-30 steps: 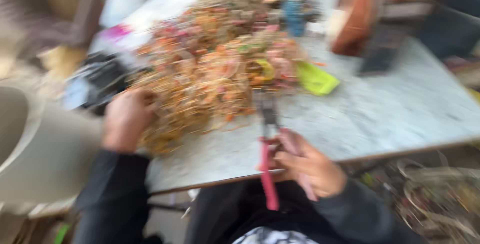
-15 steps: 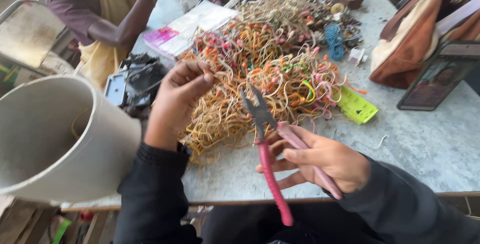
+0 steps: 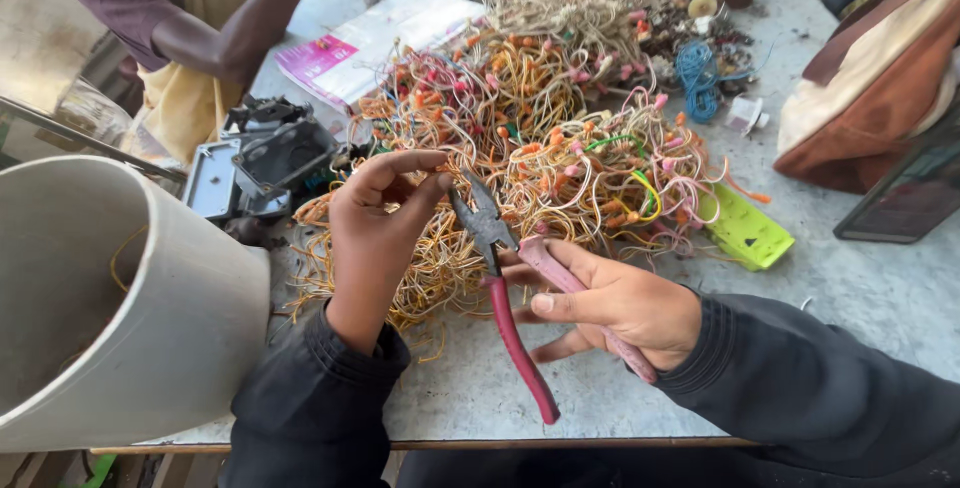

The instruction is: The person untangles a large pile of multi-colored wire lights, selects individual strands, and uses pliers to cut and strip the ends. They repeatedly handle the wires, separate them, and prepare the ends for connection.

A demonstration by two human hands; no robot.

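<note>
The right hand (image 3: 610,303) grips the red-handled pliers (image 3: 500,278) with handles spread, lower and nearer the table edge than half a second ago. The left hand (image 3: 375,238), shifted down beside the plier nose, presses thumb and fingertips together on strands of the wire pile (image 3: 540,138) beyond, on the grey table (image 3: 860,288).

The pliers (image 3: 497,268) are combination pliers with dark steel jaws and red handle sleeves, one sleeve faded to a dull pink; they stand tilted, nose pointing up and away toward the heap, handles spread apart; the jaws seem slightly parted, though the tangle behind makes this hard to judge. The wire heap (image 3: 560,138) is a wide tangle of thin orange, yellow, white and pink strands with small coloured end caps, lying on the grey table.
</note>
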